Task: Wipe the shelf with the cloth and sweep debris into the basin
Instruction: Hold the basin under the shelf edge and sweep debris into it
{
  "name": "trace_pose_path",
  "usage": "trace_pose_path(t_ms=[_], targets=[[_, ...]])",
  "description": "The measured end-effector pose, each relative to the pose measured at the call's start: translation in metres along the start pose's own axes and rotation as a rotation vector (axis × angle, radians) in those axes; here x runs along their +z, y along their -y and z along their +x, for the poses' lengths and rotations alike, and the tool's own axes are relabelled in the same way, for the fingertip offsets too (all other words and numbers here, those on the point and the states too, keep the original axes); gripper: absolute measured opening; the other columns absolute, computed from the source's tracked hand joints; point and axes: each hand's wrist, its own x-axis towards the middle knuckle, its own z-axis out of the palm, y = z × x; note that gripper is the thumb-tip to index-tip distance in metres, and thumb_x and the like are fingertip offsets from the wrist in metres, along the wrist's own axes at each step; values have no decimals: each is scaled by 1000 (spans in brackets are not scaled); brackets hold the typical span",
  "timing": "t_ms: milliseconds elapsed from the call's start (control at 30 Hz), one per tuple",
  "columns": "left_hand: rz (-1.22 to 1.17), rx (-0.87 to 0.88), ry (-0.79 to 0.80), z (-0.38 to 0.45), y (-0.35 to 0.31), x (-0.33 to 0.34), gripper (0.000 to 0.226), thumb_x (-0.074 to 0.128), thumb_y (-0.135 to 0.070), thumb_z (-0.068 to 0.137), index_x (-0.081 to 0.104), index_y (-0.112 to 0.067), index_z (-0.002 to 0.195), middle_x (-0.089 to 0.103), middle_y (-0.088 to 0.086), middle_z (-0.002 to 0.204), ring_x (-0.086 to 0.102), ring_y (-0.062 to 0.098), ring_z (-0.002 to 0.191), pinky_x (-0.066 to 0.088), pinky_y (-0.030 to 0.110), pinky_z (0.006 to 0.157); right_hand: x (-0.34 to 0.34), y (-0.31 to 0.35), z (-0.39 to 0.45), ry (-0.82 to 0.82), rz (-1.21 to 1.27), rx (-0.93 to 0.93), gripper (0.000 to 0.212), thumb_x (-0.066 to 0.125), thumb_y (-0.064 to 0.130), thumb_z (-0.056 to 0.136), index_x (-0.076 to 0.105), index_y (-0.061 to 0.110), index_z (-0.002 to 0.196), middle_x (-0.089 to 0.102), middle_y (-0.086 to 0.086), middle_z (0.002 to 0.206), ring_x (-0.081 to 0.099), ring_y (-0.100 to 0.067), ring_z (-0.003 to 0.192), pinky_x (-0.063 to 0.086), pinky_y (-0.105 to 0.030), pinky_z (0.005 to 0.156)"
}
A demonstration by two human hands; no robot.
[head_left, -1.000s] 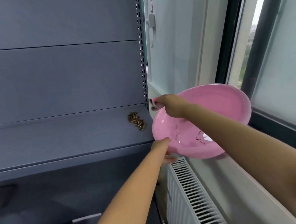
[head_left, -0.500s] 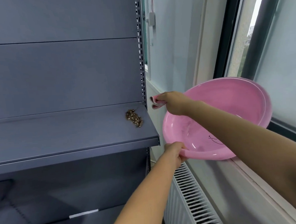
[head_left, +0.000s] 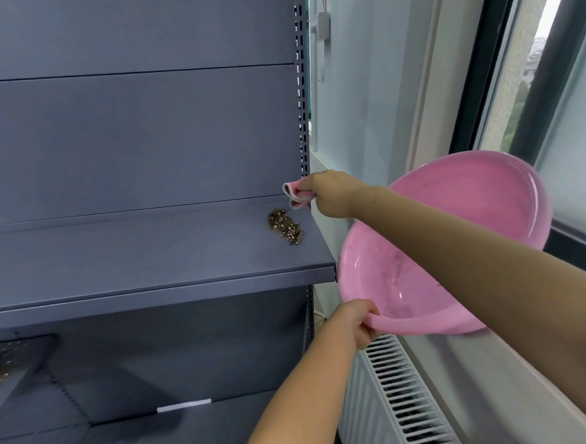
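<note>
the right hand point(head_left: 327, 193) pinches the pink cloth point(head_left: 296, 196) at the right back corner of the grey shelf point(head_left: 142, 255), just beside the brown debris point(head_left: 285, 225). the left hand point(head_left: 357, 322) has its fingers curled around the rim of the pink basin point(head_left: 451, 246), held tilted next to the shelf's right end.

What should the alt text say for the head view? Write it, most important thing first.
The right hand holds a pink cloth at the grey shelf, above a debris pile. The left hand grips the pink basin beside the shelf's right end.
</note>
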Motion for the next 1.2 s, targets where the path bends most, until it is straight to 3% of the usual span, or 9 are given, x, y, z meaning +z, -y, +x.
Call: trace_pose_path(t_ms=[67, 167, 367, 500, 600, 700, 867, 1000, 1200], targets=[[2, -12, -3, -2, 3, -4, 25, 40, 6, 92, 41, -4, 69, 48, 6, 68, 52, 15, 49, 43, 17, 29, 2, 4, 2, 15, 2, -10, 39, 41, -5, 84, 56, 4, 119, 59, -18, 123, 55, -35, 106, 43, -35, 83], [-6, -16, -26, 0, 6, -13, 25, 40, 7, 92, 42, -4, 69, 50, 8, 66, 52, 16, 52, 45, 19, 31, 6, 7, 1, 44, -2, -17, 31, 43, -2, 87, 57, 3, 114, 60, -18, 118, 50, -30, 90, 34, -27, 68], [-71, -41, -52, 8, 16, -27, 21, 46, 6, 89, 47, -2, 69, 51, 4, 27, 51, 12, 20, 44, 17, 31, 14, 11, 3, 62, 6, 23, 34, 42, -6, 84, 57, 4, 113, 61, -18, 111, 44, -27, 83, 31, -28, 67], [-72, 7, -110, 11, 20, -51, 21, 39, 9, 90, 47, -2, 74, 52, 9, 65, 51, 17, 55, 44, 16, 30, 18, 8, 4, 89, 6, 16, 36, 41, -6, 84, 58, 4, 114, 60, -17, 105, 44, -26, 83, 27, -25, 54], [20, 111, -210, 15, 15, -77, 19, 35, 11, 89, 48, 0, 97, 50, 9, 75, 50, 20, 62, 51, 25, 40, 23, 3, 2, 106, 13, 27, 35, 40, -6, 86, 59, 2, 114, 63, -19, 110, 44, -25, 82, 27, -22, 52], [112, 150, -267, 18, 15, -97, 26, 35, 12, 86, 47, -1, 105, 51, 9, 78, 52, 21, 64, 53, 35, 62, 29, -3, 2, 104, 40, 47, 39, 37, -7, 85, 59, 3, 116, 63, -19, 117, 52, -31, 89, 39, -29, 69], [139, 158, -291, 27, 16, -116, 29, 38, 11, 84, 49, 0, 108, 55, 12, 87, 54, 22, 66, 52, 30, 46, 27, -13, 1, 14, 94, 115, 53, 33, -10, 84, 56, 13, 126, 61, -15, 124, 54, -37, 109, 45, -37, 88], [123, 181, -286, 38, 12, -122, 40, 40, 10, 84, 48, 3, 123, 55, 17, 107, 57, 27, 77, 52, 31, 48, 26, -19, 7, -3, 114, 162, 56, 35, -10, 86, 53, 17, 131, 61, -11, 126, 54, -34, 110, 41, -31, 81], [82, 157, -351, 52, 17, -123, 37, 40, 11, 83, 47, 0, 118, 55, 17, 110, 54, 30, 93, 51, 31, 51, 49, -41, 45, -7, 192, 70, 52, 34, -8, 87, 54, 15, 130, 62, -12, 127, 54, -36, 114, 46, -43, 98]])
